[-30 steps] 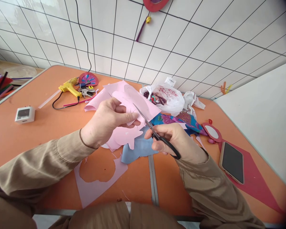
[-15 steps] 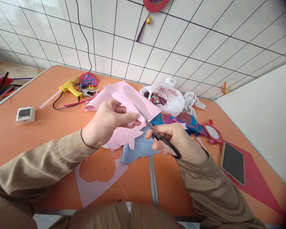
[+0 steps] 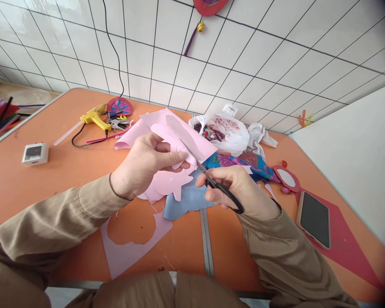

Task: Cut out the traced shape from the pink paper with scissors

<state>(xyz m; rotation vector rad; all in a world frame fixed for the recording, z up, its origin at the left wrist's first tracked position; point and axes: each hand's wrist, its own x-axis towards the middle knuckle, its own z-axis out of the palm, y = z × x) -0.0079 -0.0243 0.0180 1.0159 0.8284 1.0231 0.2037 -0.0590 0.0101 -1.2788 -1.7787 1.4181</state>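
Note:
My left hand [image 3: 147,160] pinches a pink cut-out piece [image 3: 163,130] between thumb and fingers; whether it is felt or paper I cannot tell. In my right hand [image 3: 240,188] are black-handled scissors [image 3: 226,194], with fingers through the handles and the blades pointing up and left against the edge of the pink piece. Below the hands lie another pink cut-out shape [image 3: 173,184] and a light blue sheet [image 3: 188,196]. Behind my left hand a larger pink sheet [image 3: 197,139] is spread, its left edge curled.
A yellow glue gun [image 3: 96,117] and keys [image 3: 117,124] lie at the back left, a white charger [image 3: 35,153] at the far left. A plastic bag [image 3: 235,132] stands behind the scissors. On the right, a phone [image 3: 314,219] rests on red sheet [image 3: 346,244]. A pink offcut [image 3: 125,256] lies in front.

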